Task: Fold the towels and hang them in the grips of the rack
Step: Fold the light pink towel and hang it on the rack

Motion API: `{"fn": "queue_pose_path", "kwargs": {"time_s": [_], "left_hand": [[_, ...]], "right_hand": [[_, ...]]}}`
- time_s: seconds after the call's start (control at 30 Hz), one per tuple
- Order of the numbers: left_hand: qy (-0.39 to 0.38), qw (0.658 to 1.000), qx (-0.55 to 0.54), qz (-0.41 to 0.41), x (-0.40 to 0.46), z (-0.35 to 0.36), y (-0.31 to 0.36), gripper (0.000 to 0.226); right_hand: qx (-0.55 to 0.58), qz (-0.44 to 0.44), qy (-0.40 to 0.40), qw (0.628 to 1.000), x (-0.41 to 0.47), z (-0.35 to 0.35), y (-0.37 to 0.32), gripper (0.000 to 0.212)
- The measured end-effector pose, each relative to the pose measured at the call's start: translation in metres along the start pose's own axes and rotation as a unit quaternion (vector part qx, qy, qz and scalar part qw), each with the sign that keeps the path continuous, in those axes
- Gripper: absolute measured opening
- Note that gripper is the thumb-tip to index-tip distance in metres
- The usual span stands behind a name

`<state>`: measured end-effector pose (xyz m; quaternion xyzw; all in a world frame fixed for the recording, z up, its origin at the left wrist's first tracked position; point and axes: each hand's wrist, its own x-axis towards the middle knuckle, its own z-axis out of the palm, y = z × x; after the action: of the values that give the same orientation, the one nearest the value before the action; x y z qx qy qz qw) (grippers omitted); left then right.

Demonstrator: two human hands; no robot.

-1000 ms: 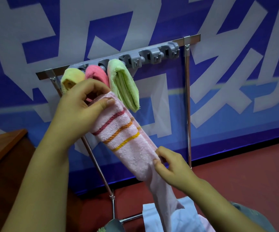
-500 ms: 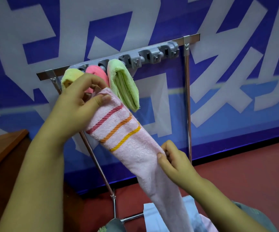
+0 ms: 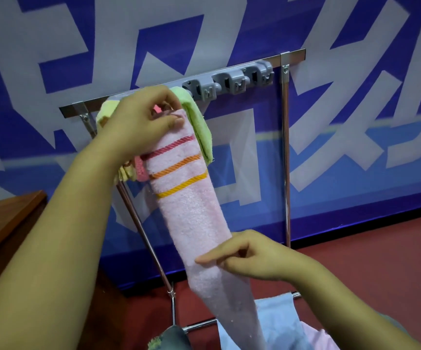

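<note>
A long pink towel [image 3: 191, 213] with red, orange and yellow stripes hangs folded lengthwise in front of the rack. My left hand [image 3: 141, 120] pinches its top end just below the rack's grey grip bar [image 3: 229, 82]. My right hand [image 3: 252, 258] holds the towel lower down, fingers across its front. A green towel [image 3: 200, 127] hangs from a grip beside the left hand. A yellow towel [image 3: 105, 112] and a darker pink towel [image 3: 140, 170] hang behind that hand, mostly hidden.
The metal rack frame [image 3: 285, 152] stands against a blue and white banner wall [image 3: 356, 122]. Three empty grey grips sit at the bar's right end. A light blue towel [image 3: 280, 322] lies on a low rail. A wooden surface [image 3: 4, 218] is at left.
My left hand has lifted the towel's top end up to the grip bar, covering the hung towels. My right hand slid down the towel and now lies across its front.
</note>
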<state>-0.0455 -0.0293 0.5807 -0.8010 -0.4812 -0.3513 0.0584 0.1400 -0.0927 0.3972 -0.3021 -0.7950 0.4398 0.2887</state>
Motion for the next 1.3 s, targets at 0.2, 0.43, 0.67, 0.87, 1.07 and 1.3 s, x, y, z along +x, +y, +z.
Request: {"fn": "queue_pose_path", "kwargs": {"time_s": [0.2,0.43,0.67,0.87,1.07,1.3], "left_hand": [[0.034,0.991,0.129,0.022,0.009,0.048,-0.023,0.012],[-0.021,0.992,0.02,-0.121,-0.036,0.091,-0.046,0.02],[0.006,0.907,-0.339,-0.251,-0.137,0.092,-0.017,0.025],[-0.034,0.866,-0.457,-0.202,-0.165,0.094,-0.009,0.065],[-0.01,0.803,-0.554,-0.221,-0.158,0.092,-0.002,0.081],[0.086,0.74,-0.619,-0.248,-0.142,0.085,0.004,0.068]], "right_hand": [[0.068,0.032,-0.028,0.997,0.012,-0.01,-0.013,0.043],[0.26,0.049,0.078,0.961,0.017,-0.012,-0.023,0.048],[0.382,0.035,0.122,0.915,0.012,-0.018,-0.024,0.033],[0.398,0.017,0.105,0.911,0.01,-0.018,-0.027,0.025],[0.408,0.029,0.095,0.908,0.012,-0.022,-0.035,0.027],[0.397,0.064,0.086,0.912,0.012,-0.022,-0.039,0.024]]}}
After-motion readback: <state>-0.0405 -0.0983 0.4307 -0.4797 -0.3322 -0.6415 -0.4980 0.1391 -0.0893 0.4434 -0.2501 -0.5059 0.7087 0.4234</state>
